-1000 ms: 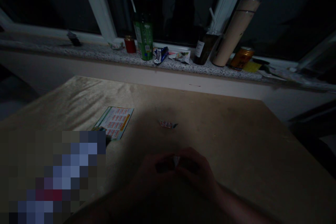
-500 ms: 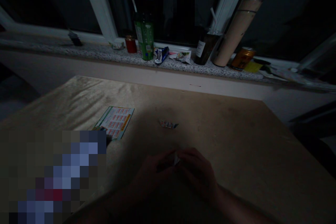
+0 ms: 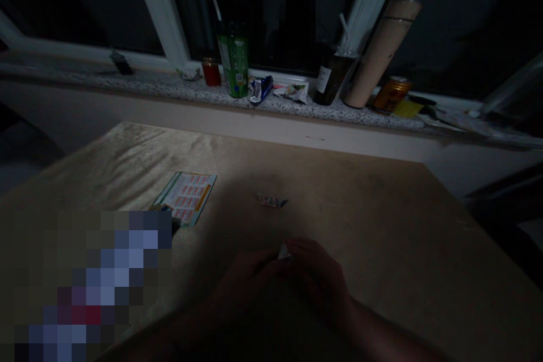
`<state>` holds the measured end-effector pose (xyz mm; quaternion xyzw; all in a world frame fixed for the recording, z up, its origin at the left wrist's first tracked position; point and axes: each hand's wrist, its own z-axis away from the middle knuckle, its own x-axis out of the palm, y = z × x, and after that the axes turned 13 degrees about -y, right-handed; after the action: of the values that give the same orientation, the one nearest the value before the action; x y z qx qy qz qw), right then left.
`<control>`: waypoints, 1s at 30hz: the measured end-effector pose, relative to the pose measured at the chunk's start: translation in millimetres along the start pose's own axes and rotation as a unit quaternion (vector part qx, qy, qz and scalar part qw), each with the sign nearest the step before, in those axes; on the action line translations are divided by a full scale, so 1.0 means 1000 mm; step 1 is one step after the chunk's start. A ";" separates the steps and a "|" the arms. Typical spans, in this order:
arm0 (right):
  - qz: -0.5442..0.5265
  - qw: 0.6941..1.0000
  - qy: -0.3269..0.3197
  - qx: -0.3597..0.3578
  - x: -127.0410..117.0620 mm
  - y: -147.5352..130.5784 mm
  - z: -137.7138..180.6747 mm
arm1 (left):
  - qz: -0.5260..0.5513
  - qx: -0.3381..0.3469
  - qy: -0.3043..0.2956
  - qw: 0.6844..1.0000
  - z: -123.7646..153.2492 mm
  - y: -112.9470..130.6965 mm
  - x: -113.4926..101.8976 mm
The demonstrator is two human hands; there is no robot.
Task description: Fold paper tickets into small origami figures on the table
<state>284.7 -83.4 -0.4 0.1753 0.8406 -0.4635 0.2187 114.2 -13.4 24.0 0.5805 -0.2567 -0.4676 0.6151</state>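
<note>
Close together over the near part of the table, my left hand (image 3: 250, 271) and my right hand (image 3: 320, 268) hold a small folded piece of paper (image 3: 284, 251) between their fingertips. Only a pale, pointed part of the paper shows; the rest is hidden by the fingers and the dark. Both hands are closed on it. Just beyond them lies a small folded paper piece (image 3: 272, 201) with coloured print. Left of that, a printed sheet (image 3: 190, 195) with rows of red marks rests flat on the table.
The table (image 3: 360, 198) has a yellowish cover, wrinkled at left. A blurred-out area covers the lower left. Along the stone sill (image 3: 165, 86) stand a green cup (image 3: 237, 65), a red jar (image 3: 211, 72), a dark cup (image 3: 333, 79), a tall flask (image 3: 379, 56) and an orange can (image 3: 392, 95).
The fingers have shifted slightly around the paper, and more of its pale, pointed part now shows. The sheet and the printed paper piece on the table have not moved.
</note>
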 end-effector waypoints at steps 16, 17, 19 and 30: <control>0.012 1.000 -0.018 -0.009 -0.003 -0.003 -0.004 | 0.059 -0.070 0.068 0.993 0.001 -0.010 -0.005; 0.012 1.000 -0.025 -0.007 -0.004 -0.003 -0.004 | 0.064 -0.074 0.069 0.993 0.001 -0.011 -0.005; 0.010 0.999 -0.038 -0.005 -0.003 -0.002 -0.004 | 0.087 -0.081 0.073 0.990 0.002 -0.013 -0.004; 0.023 0.998 -0.057 0.011 0.003 0.005 0.003 | 0.232 -0.035 -0.016 0.972 0.000 -0.007 -0.004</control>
<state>285.4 -82.8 -7.2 0.1703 0.8174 -0.4771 0.2744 110.3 -8.7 18.6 0.4760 -0.3776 -0.3298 0.7226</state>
